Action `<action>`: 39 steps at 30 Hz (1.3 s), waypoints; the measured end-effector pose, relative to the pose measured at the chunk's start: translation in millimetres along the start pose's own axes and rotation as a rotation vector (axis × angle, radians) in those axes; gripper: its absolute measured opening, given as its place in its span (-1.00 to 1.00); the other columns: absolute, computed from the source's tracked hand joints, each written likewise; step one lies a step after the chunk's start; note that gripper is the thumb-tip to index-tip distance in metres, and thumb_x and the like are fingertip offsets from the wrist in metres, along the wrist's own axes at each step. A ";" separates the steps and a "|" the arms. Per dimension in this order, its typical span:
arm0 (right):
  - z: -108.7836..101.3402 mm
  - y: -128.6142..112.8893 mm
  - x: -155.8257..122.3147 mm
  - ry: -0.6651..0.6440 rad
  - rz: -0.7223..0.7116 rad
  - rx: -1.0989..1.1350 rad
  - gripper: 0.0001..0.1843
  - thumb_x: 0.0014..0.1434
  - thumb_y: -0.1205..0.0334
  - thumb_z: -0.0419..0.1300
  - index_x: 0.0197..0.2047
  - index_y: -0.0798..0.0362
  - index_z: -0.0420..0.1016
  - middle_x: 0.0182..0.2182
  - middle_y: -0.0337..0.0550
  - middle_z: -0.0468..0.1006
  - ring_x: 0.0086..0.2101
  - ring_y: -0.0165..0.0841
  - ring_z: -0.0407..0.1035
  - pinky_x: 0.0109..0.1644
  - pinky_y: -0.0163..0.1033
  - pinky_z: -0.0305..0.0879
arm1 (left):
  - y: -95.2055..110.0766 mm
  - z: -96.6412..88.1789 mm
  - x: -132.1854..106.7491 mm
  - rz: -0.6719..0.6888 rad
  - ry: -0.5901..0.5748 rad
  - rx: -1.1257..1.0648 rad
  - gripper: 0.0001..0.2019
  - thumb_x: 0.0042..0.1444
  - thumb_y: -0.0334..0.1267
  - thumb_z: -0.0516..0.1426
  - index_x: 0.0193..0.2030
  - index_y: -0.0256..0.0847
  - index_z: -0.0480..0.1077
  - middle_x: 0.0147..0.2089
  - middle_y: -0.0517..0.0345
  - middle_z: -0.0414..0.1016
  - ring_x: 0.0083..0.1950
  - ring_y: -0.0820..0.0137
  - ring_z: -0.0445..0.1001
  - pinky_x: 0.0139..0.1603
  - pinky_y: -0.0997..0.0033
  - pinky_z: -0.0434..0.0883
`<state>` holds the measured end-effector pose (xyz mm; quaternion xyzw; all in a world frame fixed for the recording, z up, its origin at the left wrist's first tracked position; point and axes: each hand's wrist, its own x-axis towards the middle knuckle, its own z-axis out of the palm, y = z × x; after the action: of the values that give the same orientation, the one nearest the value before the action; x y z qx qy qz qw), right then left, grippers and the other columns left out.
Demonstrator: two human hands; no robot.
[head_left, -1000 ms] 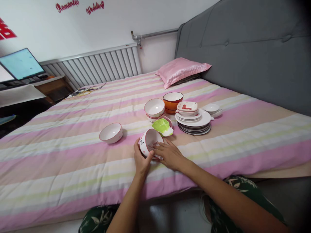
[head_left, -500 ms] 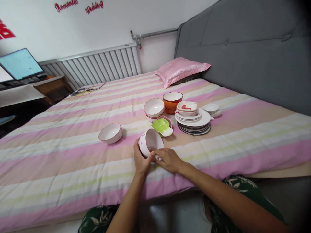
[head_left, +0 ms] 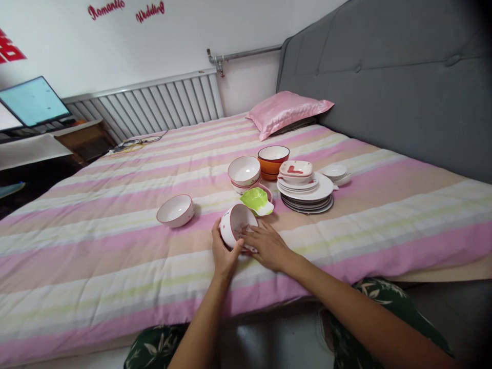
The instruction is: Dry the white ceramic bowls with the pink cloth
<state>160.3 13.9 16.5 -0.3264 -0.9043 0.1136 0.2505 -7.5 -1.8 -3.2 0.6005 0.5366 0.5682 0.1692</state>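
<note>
A white bowl [head_left: 229,225] with a red rim and small red marks is tilted on its side, its mouth facing right. My left hand [head_left: 225,252] is closed around its left side, thumb at the lower rim. My right hand [head_left: 267,247] lies across the lower right of the mouth, fingers stretched out and reaching inside. A small white piece with red marks shows below those fingers; what it is I cannot make out. Just behind sits a green leaf-shaped dish [head_left: 257,200], and to the left a similar bowl [head_left: 176,211] stands alone.
Behind are stacked white bowls [head_left: 244,171] and orange bowls [head_left: 271,167]. A pile of plates [head_left: 325,188] carries a square dish [head_left: 295,168], with small white dishes [head_left: 334,171] beside it. A pink pillow [head_left: 288,110] lies by the grey headboard [head_left: 384,87]. Striped bedding [head_left: 115,246] covers the bed.
My right hand has opened from a closed grip at the bowl's lower rim; its fingers now spread over the mouth. My left hand and the bowl have hardly moved.
</note>
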 end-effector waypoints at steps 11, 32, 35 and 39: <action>-3.8 -14.2 3.3 -0.032 0.150 0.138 -0.62 0.29 -0.04 -0.04 -0.03 -0.01 0.41 -0.28 -0.12 0.60 -0.26 -0.27 0.46 -0.27 -0.28 0.22 | 2.8 1.3 1.1 0.019 -0.003 -0.034 -0.15 -0.14 0.17 0.21 0.21 -0.27 0.08 0.13 -0.16 0.25 0.15 0.06 0.28 0.15 0.06 0.24; 2.0 0.9 4.3 -0.018 0.004 0.068 -0.69 0.24 0.10 0.10 0.01 0.00 0.40 -0.08 -0.06 0.55 -0.06 -0.24 0.41 0.10 -0.09 0.17 | 1.3 1.7 0.9 -0.001 -0.005 -0.082 -0.19 -0.13 0.15 0.21 0.19 -0.26 0.10 0.14 -0.16 0.25 0.16 0.05 0.27 0.15 0.06 0.23; -1.5 -6.5 5.1 -0.042 0.149 0.076 -0.63 0.28 -0.04 -0.02 -0.08 0.02 0.42 -0.28 -0.08 0.60 -0.27 -0.26 0.47 -0.21 -0.23 0.25 | 1.0 2.4 0.8 -0.031 -0.013 -0.116 -0.13 -0.16 0.16 0.23 0.22 -0.29 0.07 0.06 -0.15 0.30 0.06 0.08 0.35 0.05 0.11 0.32; -4.3 -11.0 3.5 -0.070 0.162 0.120 -0.62 0.28 -0.06 -0.03 -0.04 0.00 0.39 -0.28 -0.11 0.59 -0.29 -0.28 0.46 -0.31 -0.30 0.18 | 1.2 1.5 0.8 -0.005 -0.004 -0.053 -0.17 -0.14 0.15 0.22 0.20 -0.26 0.10 0.11 -0.15 0.27 0.13 0.06 0.30 0.12 0.08 0.26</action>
<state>154.4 8.0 25.5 -0.3787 -0.8747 0.1989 0.2277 -5.8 -1.0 -2.3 0.5955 0.5226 0.5806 0.1876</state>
